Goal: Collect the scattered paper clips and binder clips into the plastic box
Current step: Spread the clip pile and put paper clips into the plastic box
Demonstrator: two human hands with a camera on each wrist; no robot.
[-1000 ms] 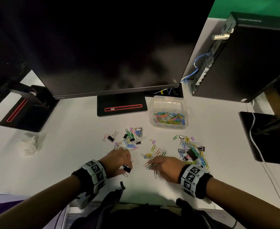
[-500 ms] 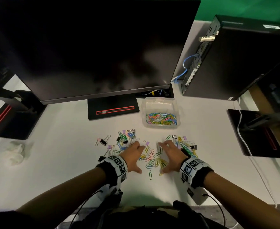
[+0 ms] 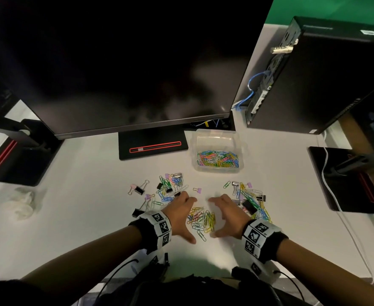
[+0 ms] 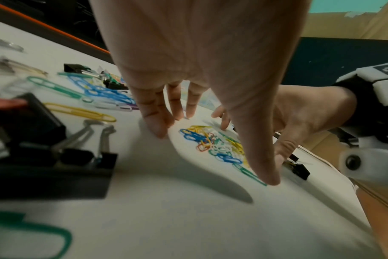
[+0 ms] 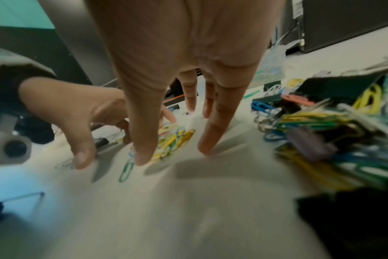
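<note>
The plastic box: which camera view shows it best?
The head view: the plastic box shows whole on the desk beyond both hands, paper clips covering its floor. The right wrist view shows only a blurred patch past the fingers that may be it. The left wrist view does not show it.

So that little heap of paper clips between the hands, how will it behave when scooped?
The heap of paper clips is loose and tangled, so it likely lifts in clumps, shedding strays. Lying flat on the smooth white desk, the clips probably slide rather than roll.
</note>
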